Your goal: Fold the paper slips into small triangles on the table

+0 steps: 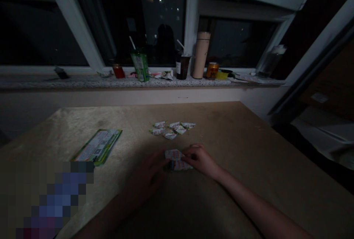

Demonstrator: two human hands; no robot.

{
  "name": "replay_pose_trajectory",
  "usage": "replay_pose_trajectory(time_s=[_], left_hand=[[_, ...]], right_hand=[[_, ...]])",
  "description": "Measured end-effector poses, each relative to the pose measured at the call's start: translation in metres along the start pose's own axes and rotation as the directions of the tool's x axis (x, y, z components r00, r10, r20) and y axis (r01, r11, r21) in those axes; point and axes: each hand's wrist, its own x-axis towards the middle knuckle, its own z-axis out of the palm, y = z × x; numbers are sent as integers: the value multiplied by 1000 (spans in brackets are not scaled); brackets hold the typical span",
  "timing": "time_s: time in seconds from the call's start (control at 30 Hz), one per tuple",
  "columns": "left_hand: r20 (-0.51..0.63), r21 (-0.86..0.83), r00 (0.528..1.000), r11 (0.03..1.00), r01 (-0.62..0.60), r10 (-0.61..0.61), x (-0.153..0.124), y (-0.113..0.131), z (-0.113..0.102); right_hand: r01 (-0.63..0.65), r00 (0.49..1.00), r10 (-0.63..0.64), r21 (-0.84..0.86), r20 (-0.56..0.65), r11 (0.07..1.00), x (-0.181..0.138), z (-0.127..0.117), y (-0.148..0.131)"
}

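A flat printed paper piece [177,155], pale with red lettering and a dark blue patch on its near left corner, lies on the table between my hands. My right hand [203,160] pinches its right side between thumb and fingers. On the left, my left hand [148,172] is in shadow, its fingers stretched and apart by the paper's left edge; whether they touch it is hard to see. Just beyond, several small folded printed pieces [170,135] with pointed corners lie in a loose group. In the dim light I cannot tell what the paper came from.
A green and white printed package [98,146] lies to the left on the wooden table [235,135]; a pixelated patch hides the near left corner. Along the stone windowsill [166,83] stand a green cup [140,65], a dark cup [183,66], a beige flask [201,55] and an orange can [212,71].
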Motion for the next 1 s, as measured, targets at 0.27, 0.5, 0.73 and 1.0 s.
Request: replay_pose_trajectory(time_s=[0.27,0.5,0.73,1.0], left_hand=[[233,20,945,971,-239,228,1,17,-6],[322,12,928,979,-202,188,3,21,-2],[350,29,919,979,-202,179,3,20,-2],[325,70,935,983,-171,140,5,16,2]], right_hand=[[-63,998,63,-14,-7,998,0,3,-2],[-86,996,86,-53,-3,995,0,6,1],[-140,990,140,-44,2,989,2,6,0],[-121,993,121,-62,3,991,1,10,3]])
